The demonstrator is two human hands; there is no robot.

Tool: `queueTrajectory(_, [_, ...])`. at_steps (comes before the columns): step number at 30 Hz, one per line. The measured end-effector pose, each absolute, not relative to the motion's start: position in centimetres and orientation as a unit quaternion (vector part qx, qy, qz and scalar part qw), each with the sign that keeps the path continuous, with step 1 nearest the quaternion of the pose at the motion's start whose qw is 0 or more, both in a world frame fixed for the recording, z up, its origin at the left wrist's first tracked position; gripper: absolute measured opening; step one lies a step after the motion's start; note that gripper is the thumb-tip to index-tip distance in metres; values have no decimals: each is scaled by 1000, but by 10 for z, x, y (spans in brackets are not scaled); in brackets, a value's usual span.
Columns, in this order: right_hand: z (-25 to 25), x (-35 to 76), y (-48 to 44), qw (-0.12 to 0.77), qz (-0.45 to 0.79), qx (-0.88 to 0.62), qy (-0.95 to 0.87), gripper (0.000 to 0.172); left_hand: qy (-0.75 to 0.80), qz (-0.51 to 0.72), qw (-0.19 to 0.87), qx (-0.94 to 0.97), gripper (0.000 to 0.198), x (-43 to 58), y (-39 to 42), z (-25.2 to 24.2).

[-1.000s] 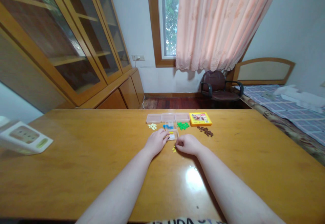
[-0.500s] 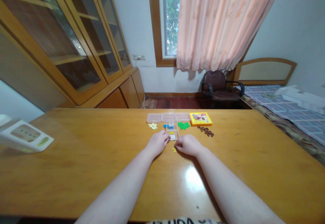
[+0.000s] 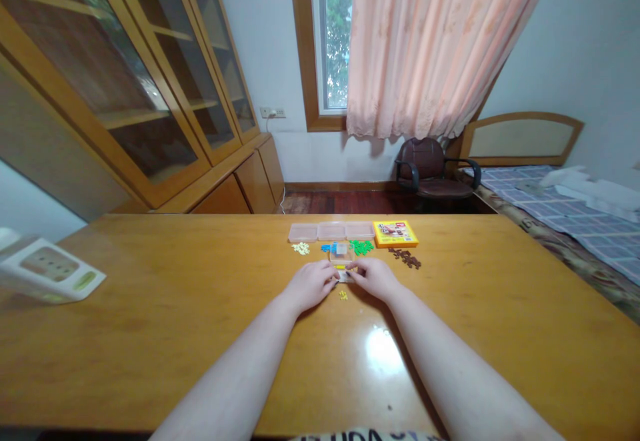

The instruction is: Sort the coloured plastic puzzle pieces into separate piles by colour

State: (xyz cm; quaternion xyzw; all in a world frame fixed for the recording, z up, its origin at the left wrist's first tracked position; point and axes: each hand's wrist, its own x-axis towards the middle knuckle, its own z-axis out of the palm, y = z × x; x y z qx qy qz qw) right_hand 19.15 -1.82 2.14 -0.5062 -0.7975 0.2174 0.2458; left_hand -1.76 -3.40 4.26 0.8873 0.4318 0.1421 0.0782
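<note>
A small clear plastic box (image 3: 345, 278), its hinged lid (image 3: 342, 253) raised at the back, sits between my hands. Yellow pieces (image 3: 340, 267) lie in a row along its far side, above a pale area. The curled fingers of my left hand (image 3: 314, 284) hold the box by its left edge. Over the right side of the box, my right hand (image 3: 373, 277) has its fingertips pinched together; whatever is in them is too small to make out. A little pile of yellow pieces (image 3: 343, 295) lies on the table just nearer to me.
Behind the box are cream pieces (image 3: 301, 248), blue pieces (image 3: 325, 248), green pieces (image 3: 362, 247) and brown pieces (image 3: 406, 258). Clear trays (image 3: 332, 230) and a yellow box (image 3: 396, 234) line the back of the wooden table (image 3: 200, 334). A white container (image 3: 50, 268) stands far left.
My right hand has moved from the yellow pile up and forward to the box. The open box has shifted slightly towards me and right, my left hand staying at its edge.
</note>
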Motion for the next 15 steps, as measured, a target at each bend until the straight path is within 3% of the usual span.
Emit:
queueTrajectory(5, [24, 191, -24, 207, 233, -442, -841, 16, 377, 116, 79, 916, 16, -14, -37, 46])
queueTrajectory(15, [39, 186, -34, 105, 144, -409, -895, 20, 394, 76, 63, 914, 15, -11, -42, 51])
